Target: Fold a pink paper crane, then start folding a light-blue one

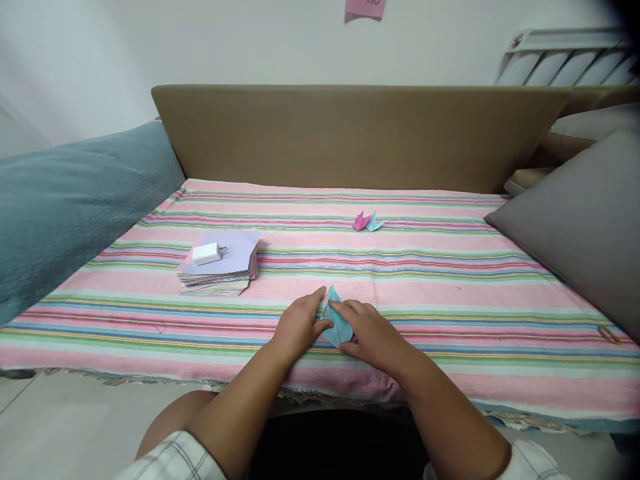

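A light blue folded paper [339, 327] lies on the striped cloth near the front edge, its pointed tip facing away from me. My left hand [300, 323] is at its left side, thumb pressing on the paper's edge and fingers beside the upper part. From the right, my right hand [373, 333] has its fingers on the paper, with the thumb at the lower right corner. Farther back, a small pink folded paper [361, 221] and a small light blue one [375, 223] sit side by side, touching.
A stack of coloured paper [220, 277] at the left bears a white charger [207, 253]. A teal cushion [85, 200] borders the left, a grey pillow [575, 227] the right. The brown backrest [350, 137] stands behind. A small brown ring-like item [609, 335] lies at far right.
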### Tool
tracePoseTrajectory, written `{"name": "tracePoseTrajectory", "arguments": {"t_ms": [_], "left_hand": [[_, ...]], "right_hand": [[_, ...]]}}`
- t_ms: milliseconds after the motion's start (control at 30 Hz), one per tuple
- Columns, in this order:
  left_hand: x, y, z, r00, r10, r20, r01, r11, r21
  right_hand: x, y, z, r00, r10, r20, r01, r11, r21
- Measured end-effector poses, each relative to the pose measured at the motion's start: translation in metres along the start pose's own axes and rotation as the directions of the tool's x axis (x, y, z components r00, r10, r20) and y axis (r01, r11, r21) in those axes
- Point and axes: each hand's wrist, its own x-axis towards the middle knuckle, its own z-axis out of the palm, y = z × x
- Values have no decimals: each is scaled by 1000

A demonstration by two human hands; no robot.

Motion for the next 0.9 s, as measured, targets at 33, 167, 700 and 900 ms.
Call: {"name": "tracePoseTrajectory", "arguments": {"t_ms": [33, 167, 700, 900], "left_hand": [[0, 0, 0, 1000, 1, -1, -1, 1000, 5], [0, -2, 1, 1000, 11, -2, -11, 1000, 12], [-1, -2, 3, 1000, 10, 3, -10, 1000, -1], [-1, -2, 4, 1000, 9, 8, -9, 1000, 7]], "right_hand": [[0, 0, 0, 1000, -1, 4, 1, 1000, 1], [1, -2, -2, 1000, 5, 23, -5, 1000, -1], [3, -9, -6, 997, 43, 59, -39, 997, -60], [2, -9, -6, 996, 52, 77, -46, 996, -82]]}}
